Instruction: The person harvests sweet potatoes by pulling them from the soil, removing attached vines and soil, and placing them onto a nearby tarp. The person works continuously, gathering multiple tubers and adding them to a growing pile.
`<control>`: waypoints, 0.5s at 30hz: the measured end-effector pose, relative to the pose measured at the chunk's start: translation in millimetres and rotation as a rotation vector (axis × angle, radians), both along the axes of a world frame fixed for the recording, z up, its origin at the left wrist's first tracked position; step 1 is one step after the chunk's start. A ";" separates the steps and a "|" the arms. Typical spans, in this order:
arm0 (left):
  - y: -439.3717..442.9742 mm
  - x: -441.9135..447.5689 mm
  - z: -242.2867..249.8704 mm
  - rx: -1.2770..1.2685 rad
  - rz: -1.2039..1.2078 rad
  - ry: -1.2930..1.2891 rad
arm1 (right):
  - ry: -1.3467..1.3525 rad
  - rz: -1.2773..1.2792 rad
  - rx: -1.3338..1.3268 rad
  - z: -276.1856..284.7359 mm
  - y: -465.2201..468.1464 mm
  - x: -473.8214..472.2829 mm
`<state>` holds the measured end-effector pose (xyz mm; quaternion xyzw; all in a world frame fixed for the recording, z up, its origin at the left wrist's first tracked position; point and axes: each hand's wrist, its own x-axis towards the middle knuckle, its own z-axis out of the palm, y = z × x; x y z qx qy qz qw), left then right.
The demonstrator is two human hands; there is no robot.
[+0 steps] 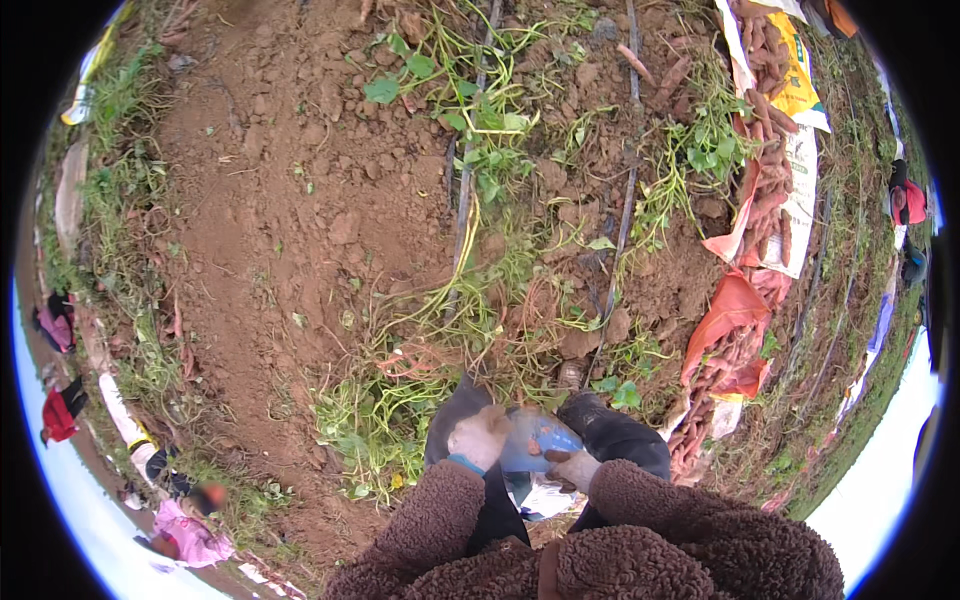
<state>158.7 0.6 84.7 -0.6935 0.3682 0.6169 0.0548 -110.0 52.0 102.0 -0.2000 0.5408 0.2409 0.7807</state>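
My left hand (478,436), in a pale glove with a blue cuff, is at the left edge of a blue plastic piece (541,433). Blur hides what its fingers do. My right hand (576,469), in a whitish glove with a soiled thumb tip, grips the lower right edge of that piece. The blue piece is between my dark-clad knees; its exact kind is unclear. A white printed sheet or bag (546,498) shows below it. Cut sweet potato vines (379,420) lie in front of my legs and to the left.
Sweet potatoes (766,199) lie along opened sacks (802,195) on the right, with red mesh sacking (731,307) nearer me. Black drip tubes (630,172) run across the loose soil (255,210). Several people work at the rims, one in pink (191,532) at lower left.
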 end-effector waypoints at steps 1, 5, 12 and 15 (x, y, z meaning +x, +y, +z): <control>1.6 14.8 12.7 -0.033 0.017 0.014 | 0.048 -0.065 0.003 15.1 -11.0 1.8; 14.8 79.0 47.4 -0.091 0.341 -0.091 | 0.087 -0.364 0.255 68.5 -50.2 31.1; 136.7 179.0 31.3 0.331 0.331 -0.322 | 0.074 -0.476 0.361 95.5 -164.1 73.3; 187.2 182.6 3.1 0.318 -0.088 -0.503 | -0.009 -0.377 0.143 84.3 -212.8 67.4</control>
